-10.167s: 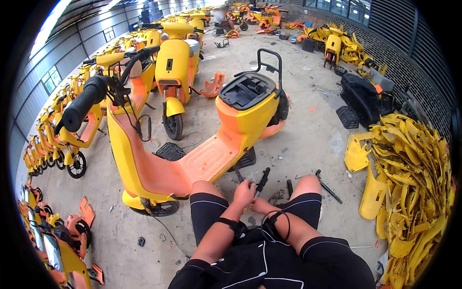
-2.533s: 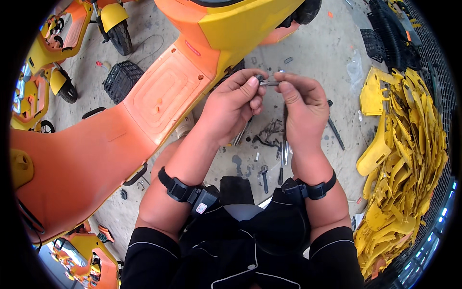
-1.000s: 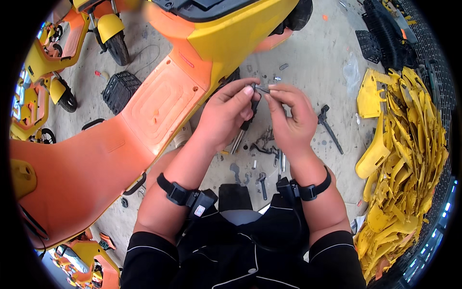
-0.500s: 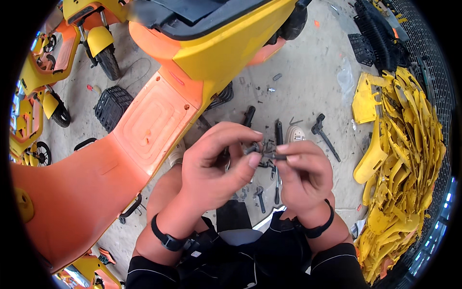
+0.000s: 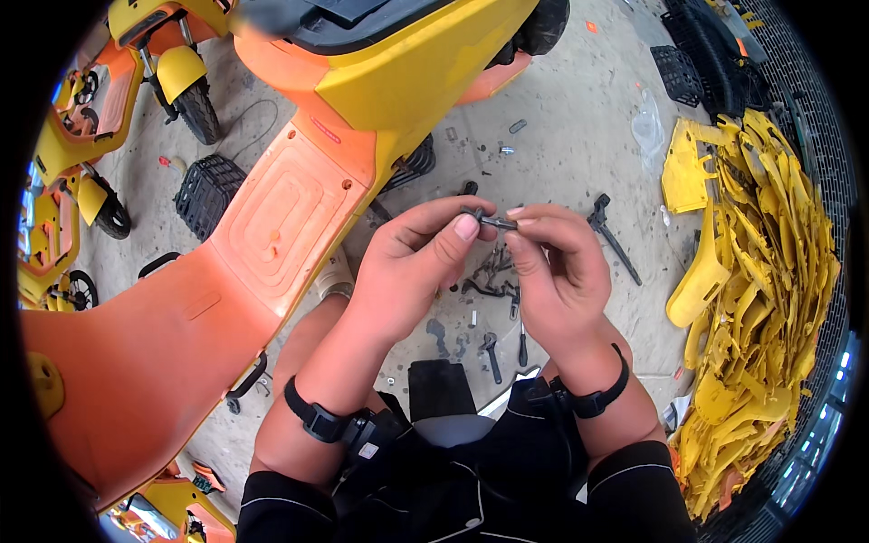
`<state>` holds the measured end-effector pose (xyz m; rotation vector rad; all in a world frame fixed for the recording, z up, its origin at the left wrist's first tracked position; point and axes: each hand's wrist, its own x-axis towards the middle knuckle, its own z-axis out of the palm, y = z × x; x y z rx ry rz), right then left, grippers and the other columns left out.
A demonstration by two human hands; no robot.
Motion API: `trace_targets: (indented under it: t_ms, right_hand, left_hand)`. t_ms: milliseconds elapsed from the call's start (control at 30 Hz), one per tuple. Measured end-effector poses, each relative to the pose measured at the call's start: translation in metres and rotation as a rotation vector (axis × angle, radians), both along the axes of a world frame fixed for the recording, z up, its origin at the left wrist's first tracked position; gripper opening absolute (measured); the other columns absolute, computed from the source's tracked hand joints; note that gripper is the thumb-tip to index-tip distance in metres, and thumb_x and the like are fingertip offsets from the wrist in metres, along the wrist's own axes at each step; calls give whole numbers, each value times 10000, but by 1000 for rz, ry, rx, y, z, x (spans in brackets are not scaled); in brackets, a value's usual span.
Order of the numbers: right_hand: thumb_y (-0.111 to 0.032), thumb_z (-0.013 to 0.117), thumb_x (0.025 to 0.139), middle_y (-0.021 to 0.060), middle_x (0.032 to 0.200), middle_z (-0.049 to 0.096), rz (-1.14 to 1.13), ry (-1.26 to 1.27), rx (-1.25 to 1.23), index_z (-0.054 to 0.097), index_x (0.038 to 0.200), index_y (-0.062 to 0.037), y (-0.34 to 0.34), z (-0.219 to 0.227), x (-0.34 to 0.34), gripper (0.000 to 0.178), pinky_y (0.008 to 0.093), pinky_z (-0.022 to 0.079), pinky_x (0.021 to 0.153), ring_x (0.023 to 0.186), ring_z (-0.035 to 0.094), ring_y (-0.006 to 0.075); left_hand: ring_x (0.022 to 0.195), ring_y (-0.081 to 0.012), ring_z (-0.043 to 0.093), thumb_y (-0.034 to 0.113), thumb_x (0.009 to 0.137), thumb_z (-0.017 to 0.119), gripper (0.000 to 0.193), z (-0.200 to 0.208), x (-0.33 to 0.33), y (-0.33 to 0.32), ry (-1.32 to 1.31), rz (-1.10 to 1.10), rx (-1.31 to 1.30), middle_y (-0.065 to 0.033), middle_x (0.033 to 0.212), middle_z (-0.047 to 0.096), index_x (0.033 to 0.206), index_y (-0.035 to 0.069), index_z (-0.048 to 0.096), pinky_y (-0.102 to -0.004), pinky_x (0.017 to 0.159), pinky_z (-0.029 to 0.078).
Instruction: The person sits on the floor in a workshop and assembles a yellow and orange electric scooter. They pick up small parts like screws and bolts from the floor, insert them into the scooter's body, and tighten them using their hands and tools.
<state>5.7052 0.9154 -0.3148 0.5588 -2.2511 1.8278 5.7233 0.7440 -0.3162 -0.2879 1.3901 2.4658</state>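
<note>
My left hand (image 5: 412,267) pinches one end of a small dark metal rod-like part (image 5: 493,221) between thumb and forefinger. My right hand (image 5: 563,276) grips its other end with thumb and fingertips. The part lies roughly level between the two hands, and its exact kind is too small to make out; it resembles a bolt. Below the hands, dark loose metal pieces (image 5: 489,288) and an adjustable wrench (image 5: 491,357) lie on the concrete floor. A yellow and orange scooter (image 5: 299,213) stands close to my left forearm.
A large pile of yellow plastic panels (image 5: 751,317) rises at the right. A long dark tool (image 5: 615,239) lies right of my hands. Black baskets (image 5: 210,192) and more yellow scooters (image 5: 186,77) stand at the left. A clear plastic bag (image 5: 646,127) lies farther off.
Both hands have moved up and away from my body. The small pieces at their fingertips, apart before, now meet in one line between them.
</note>
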Motion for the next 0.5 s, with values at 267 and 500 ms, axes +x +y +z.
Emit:
trace_targets:
  t_ms: [267, 500]
  right_hand:
    - [24, 703, 823, 119, 943, 676, -37, 133, 193, 651, 941, -35, 0, -2, -8, 142, 323, 526, 733, 858, 649, 258]
    - [5, 697, 820, 126, 913, 668, -39, 144, 311, 652, 934, -32, 1, -3, -12, 128, 339, 513, 723, 834, 638, 286]
  left_hand:
    - [715, -33, 507, 214, 954, 643, 295, -7, -1, 1, 76, 69, -180, -3, 926, 657, 1168, 11, 648, -193, 626, 433]
    - [742, -35, 520, 216, 944, 659, 273, -10, -5, 0, 27, 42, -336, 16, 870, 640, 1136, 23, 675, -199, 650, 445]
